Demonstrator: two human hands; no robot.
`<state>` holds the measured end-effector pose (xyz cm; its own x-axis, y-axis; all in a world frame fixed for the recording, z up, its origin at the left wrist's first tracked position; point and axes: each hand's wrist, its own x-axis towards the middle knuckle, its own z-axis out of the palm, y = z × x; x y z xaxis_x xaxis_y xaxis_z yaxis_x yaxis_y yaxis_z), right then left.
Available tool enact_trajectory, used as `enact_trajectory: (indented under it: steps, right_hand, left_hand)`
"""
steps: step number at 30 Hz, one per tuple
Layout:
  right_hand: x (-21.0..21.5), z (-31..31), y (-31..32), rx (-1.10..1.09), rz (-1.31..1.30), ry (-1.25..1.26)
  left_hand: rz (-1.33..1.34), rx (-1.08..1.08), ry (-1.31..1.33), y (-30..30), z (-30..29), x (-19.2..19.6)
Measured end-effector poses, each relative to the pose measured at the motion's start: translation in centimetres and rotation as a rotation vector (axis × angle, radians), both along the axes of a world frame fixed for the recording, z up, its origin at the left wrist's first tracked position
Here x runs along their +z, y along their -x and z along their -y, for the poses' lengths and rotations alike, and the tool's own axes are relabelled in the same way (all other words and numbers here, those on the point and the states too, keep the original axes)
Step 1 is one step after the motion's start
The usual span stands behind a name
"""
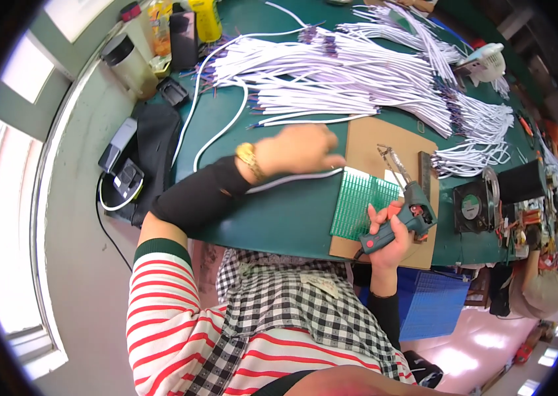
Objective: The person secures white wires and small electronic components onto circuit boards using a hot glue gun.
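Observation:
My right hand (pixel 392 245) grips a soldering gun (pixel 384 236), dark grey-green with red parts. Its thin metal tip points away from me, over a brown board (pixel 366 140). A green circuit board panel (pixel 358 198) with rows of small pads lies on that board, left of the gun. My left hand (pixel 297 150), smeared by motion, hovers just left of the brown board, near the row of white cables. Below it a single white cable (pixel 299 178) reaches to the panel's upper left corner. Whether the fingers hold anything does not show.
Bundles of white cables (pixel 332 72) with stripped coloured ends cover the far table. A small fan (pixel 484 64) stands beyond them, a dark round-faced device (pixel 472 208) at right. A jar (pixel 128 65) and a black bag (pixel 157 142) are at left. A blue crate (pixel 434 300) sits under the edge.

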<state>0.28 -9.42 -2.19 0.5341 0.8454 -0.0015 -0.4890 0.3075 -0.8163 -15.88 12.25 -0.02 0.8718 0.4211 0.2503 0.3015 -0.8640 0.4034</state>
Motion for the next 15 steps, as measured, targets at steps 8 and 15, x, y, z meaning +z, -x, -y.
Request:
enact_trajectory:
  steps: [8, 15]
  right_hand:
    - [-1.3, 0.7, 0.3, -0.026, -0.04, -0.03]
    - [-1.6, 1.9, -0.1, -0.011, -0.068, -0.057]
  left_hand:
    - [-0.087, 0.885, -0.252, 9.7, -18.0, 2.1]
    - [-0.45, 0.956, 0.003, 13.2, -18.6, 1.1]
